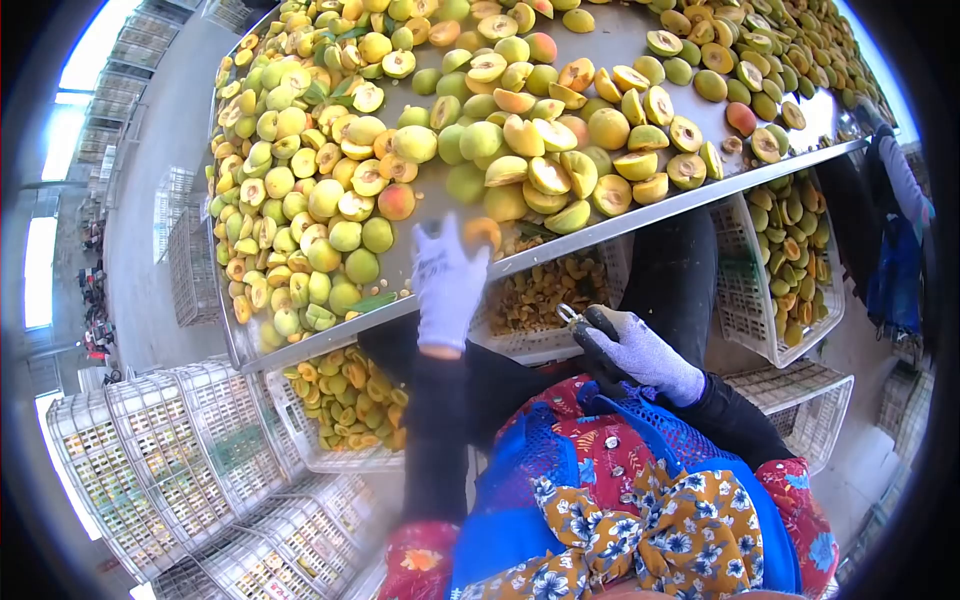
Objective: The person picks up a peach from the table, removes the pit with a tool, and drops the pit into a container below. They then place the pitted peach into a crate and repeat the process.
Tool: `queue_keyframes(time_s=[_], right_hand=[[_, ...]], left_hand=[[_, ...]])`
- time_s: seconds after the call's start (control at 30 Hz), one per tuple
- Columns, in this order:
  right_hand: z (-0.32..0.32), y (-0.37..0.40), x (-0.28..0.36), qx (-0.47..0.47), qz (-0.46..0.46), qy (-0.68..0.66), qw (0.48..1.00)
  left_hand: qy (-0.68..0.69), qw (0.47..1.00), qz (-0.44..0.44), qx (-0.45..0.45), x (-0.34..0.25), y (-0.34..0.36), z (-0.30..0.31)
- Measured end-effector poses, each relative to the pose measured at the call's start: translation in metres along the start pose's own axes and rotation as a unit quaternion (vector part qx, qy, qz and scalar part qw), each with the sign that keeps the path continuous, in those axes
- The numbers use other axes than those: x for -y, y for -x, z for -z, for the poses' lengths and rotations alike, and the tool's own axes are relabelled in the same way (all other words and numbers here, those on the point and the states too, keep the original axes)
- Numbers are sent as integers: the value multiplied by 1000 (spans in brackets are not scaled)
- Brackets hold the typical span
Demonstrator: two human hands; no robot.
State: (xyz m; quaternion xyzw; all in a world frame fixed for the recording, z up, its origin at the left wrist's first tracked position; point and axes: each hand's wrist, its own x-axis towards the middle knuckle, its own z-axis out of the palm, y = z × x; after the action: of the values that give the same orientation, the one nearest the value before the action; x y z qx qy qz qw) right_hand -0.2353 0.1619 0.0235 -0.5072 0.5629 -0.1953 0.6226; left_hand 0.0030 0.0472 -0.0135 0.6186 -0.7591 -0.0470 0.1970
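My left hand (447,285), in a pale lavender glove, reaches over the near edge of the metal table (560,245). Its fingers are spread and a little blurred, and I see nothing in them. Close to its fingertips lies an orange peach half (483,234). My right hand (640,350), gloved with dark fingertips, is closed in front of my body around a small metal tool with a looped end (568,313); its handle is hidden. Many yellow-green peach halves (548,175) lie heaped on the table, some showing pits.
Below the table edge stand a crate of small fruit pieces (545,295), a crate of peach halves (345,400) and another crate (780,265) at right. Stacked plastic crates (165,440) fill the lower left. Another person's sleeve (905,180) shows at far right.
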Motion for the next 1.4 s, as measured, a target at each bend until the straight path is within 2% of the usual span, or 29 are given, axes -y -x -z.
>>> queue_keyframes(time_s=[0.03,0.1,0.13,0.17,0.23,0.27,0.37,0.4,0.5,0.6,0.7,0.77,0.83,0.93,1.03,1.1,1.17,1.2,1.23,1.27,1.33,1.37,1.4], right_hand=[[-1,1,0,-3,14,-2,1000],[0,4,1,-17,49,9,999],[2,6,2,-25,70,22,997],[3,8,3,-33,91,35,995],[0,8,6,-65,120,45,990],[-2,8,7,-78,133,50,987],[-9,6,20,-109,216,98,965],[-12,4,19,-109,217,120,963],[-16,5,30,-126,222,169,952],[-20,6,28,-122,192,225,947],[-24,7,28,-117,176,264,941],[-24,8,25,-105,176,289,935],[-23,9,21,-82,187,316,926],[-25,7,16,-73,211,297,928],[-28,7,11,-63,198,248,946],[-26,0,1,-70,311,229,920],[-22,-3,-2,0,231,83,970],[-15,2,11,75,86,-56,992],[-6,7,24,147,-63,-193,968],[5,10,34,187,-126,-274,935],[5,5,17,216,39,-269,938],[4,6,13,251,-115,-423,863],[2,7,15,236,-121,-388,883]], left_hand=[[12,999,-11,28,5,-10,-6],[177,974,16,142,7,-22,-10],[202,971,29,122,1,-22,-8],[313,939,85,114,-1,-18,-8],[516,829,194,94,-14,-12,4],[598,756,234,127,-28,-5,21],[712,642,239,158,-42,19,28],[765,570,243,175,-40,27,23],[816,439,327,186,-48,48,16],[753,554,324,146,-76,55,30],[672,691,249,97,-76,69,18],[634,721,258,107,-79,70,22],[631,707,294,126,-80,70,25],[615,722,298,107,-85,74,25],[555,788,255,82,-85,81,16],[542,811,213,56,-90,82,19],[536,823,185,47,-92,82,19],[537,823,177,51,-91,82,17],[539,823,170,54,-91,83,15],[577,797,165,71,-89,82,14],[649,739,153,101,-84,80,11],[624,763,133,105,-82,80,8],[597,786,113,109,-80,81,6]])
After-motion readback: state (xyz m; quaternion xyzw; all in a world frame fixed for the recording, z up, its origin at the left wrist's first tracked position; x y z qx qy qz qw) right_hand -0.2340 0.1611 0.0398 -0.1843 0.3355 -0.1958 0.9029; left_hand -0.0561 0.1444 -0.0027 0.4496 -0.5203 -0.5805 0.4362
